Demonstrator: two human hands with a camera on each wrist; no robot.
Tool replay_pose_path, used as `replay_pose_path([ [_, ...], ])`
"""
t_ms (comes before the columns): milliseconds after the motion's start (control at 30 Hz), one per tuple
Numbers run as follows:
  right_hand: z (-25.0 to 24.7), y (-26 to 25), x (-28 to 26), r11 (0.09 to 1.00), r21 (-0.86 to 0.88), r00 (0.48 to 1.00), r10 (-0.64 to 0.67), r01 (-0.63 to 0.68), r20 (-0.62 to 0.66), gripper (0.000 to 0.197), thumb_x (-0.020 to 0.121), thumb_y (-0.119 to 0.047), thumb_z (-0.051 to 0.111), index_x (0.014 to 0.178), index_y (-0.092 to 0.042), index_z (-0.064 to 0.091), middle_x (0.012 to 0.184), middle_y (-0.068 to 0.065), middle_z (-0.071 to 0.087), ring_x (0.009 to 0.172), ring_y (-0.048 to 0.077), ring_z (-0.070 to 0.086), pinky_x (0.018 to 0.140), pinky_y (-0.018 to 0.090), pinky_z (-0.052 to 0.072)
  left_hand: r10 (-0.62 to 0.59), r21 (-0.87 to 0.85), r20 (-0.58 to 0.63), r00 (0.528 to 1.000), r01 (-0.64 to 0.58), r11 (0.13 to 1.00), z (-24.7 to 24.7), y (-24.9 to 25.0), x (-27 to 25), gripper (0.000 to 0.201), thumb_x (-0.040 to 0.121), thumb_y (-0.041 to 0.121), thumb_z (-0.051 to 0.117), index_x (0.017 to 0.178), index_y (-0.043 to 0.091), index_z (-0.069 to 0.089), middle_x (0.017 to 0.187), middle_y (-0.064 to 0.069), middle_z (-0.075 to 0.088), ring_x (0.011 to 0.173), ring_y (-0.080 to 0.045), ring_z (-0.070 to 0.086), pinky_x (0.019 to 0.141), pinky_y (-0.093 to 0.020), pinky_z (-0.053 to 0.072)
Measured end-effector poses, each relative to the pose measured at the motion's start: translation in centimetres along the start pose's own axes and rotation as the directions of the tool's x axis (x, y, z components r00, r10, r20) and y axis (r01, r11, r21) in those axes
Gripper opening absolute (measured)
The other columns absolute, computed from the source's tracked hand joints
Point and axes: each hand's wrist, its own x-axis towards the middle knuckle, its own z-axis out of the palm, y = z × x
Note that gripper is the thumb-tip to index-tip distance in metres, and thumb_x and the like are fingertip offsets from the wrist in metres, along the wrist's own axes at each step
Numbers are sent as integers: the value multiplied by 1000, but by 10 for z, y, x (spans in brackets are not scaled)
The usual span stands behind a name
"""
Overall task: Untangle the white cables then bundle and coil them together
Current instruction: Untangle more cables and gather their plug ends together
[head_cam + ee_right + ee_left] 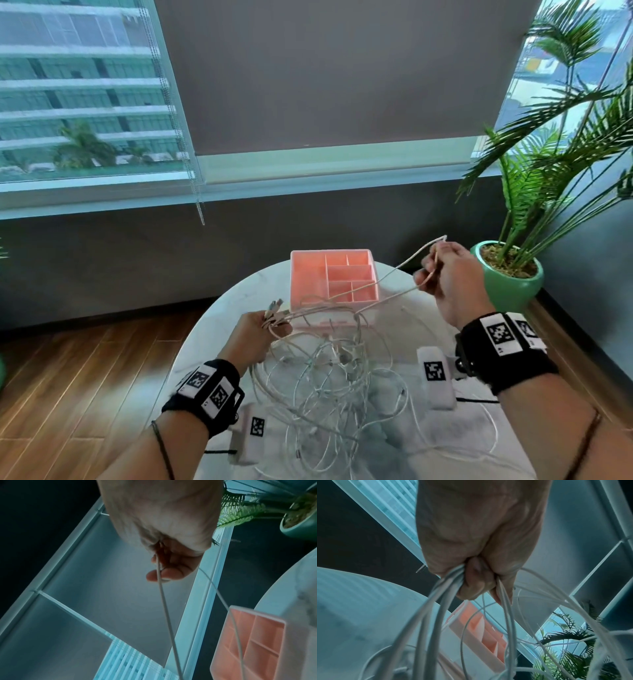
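Several white cables (329, 373) lie in a loose tangle on the round marble table (212, 329), below and between the two hands, with loops rising to each of them. Only the head view shows the whole heap and the plug ends sticking up out of the left hand (255, 337). The left wrist view adds what that one cannot: the fingers (472, 586) are curled tight round a thick bunch of strands that fan downward out of the fist. The right wrist view shows the right hand (164, 536) nearly closed, one thin strand (167, 615) pinched between thumb and fingertips (154, 576), running taut away from the hand, with a second thin line passing just beside it.

In the head view the right hand (448, 277) is raised higher than the left and well apart from it, and the strand's end (442, 238) pokes out above its knuckles.

A pink divided organizer box (334, 277) stands on the table beyond the left hand, between the two hands and farther away. A potted palm in a green pot (513, 277) stands just beyond the right hand. Both wrists wear black bands with printed square markers.
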Motion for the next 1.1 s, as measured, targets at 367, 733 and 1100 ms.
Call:
replay_pose_path([
  [367, -50, -2, 45, 995, 22, 918, -78, 94, -390, 27, 100, -13, 31, 78, -19, 46, 59, 1, 33, 32, 10, 32, 40, 14, 27, -96, 45, -156, 983, 104, 993, -33, -36, 5, 8, 89, 8, 68, 84, 3, 72, 53, 1, 47, 41, -11, 31, 43, -21, 24],
  [733, -80, 66, 41, 464, -883, 996, -15, -71, -88, 11, 77, -18, 54, 77, -8, 58, 79, 14, 57, 76, 31, 54, 69, 36, 42, -7, 33, -17, 1000, 8, 999, -25, -18, -2, 12, 89, 11, 72, 79, 5, 71, 46, 9, 45, 41, -8, 31, 43, -21, 25],
  [1100, -29, 95, -41, 349, -841, 727, 429, 413, 535, 46, 93, -71, 32, 96, -36, 63, 72, -1, 67, 65, 15, 67, 66, 27, 52, 51, -22, 59, 997, -50, 999, 3, 8, -4, 20, 85, 12, 78, 87, -2, 64, 52, 5, 36, 38, -6, 25, 39, -19, 21],
])
